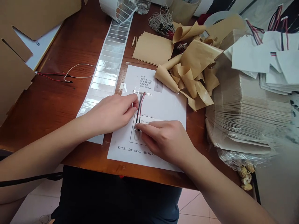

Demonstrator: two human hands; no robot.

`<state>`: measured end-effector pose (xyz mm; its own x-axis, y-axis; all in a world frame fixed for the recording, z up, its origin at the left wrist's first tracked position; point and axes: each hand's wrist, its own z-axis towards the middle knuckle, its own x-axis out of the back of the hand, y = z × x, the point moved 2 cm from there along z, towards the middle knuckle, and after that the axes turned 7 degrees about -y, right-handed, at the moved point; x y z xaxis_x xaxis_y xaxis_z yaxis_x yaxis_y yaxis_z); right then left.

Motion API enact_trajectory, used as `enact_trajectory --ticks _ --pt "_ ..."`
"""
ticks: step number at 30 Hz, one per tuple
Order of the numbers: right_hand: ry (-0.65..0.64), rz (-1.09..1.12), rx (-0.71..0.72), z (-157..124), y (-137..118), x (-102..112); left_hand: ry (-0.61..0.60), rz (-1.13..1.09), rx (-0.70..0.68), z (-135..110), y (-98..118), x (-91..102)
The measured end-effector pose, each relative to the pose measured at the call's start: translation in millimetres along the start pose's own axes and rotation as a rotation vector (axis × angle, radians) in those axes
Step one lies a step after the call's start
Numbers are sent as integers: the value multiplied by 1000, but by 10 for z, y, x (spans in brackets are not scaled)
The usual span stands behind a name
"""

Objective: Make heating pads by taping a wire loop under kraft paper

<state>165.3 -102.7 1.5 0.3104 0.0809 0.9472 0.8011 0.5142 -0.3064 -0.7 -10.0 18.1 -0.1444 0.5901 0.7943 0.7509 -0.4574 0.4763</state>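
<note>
A printed sheet [163, 107] with a line drawing lies at the table's front. Along it runs a wire lead [140, 107] of black and red wires, its upper end beneath a strip of clear tape [142, 93]. My left hand [114, 110] comes in from the left, thumb and forefinger closed against the side of the wires; what lies between them is hidden. Over the drawing, my right hand [167, 137] pinches the lower end of the lead at its black sleeves. A thin pale loop [137, 135] shows just below those fingertips.
A strip of clear labels [109, 53] runs from a roll [116, 11] at the back. Brown paper squares [153, 48] and curled brown paper pieces [193, 59] lie behind the sheet. A tall paper stack [247, 105] stands right, a cardboard box [42, 18] left, near another lead [56, 74].
</note>
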Motion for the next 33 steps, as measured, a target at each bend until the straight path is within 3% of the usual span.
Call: enact_trajectory --ticks 8,13,17,20,23,33 --pt "112 -2 -69 16 48 97 161 -82 -134 13 -17 32" --pt "207 167 -378 30 292 289 151 -164 -153 -21 0 56" --pt "31 269 -594 23 475 361 96 -183 -194 -51 37 51" --pt "-107 274 -593 20 480 362 69 -154 -236 -56 48 26" --pt "-167 285 -569 15 435 349 72 -128 -241 -43 42 6" --pt "-172 351 -541 32 392 389 43 -120 -253 -6 9 10"
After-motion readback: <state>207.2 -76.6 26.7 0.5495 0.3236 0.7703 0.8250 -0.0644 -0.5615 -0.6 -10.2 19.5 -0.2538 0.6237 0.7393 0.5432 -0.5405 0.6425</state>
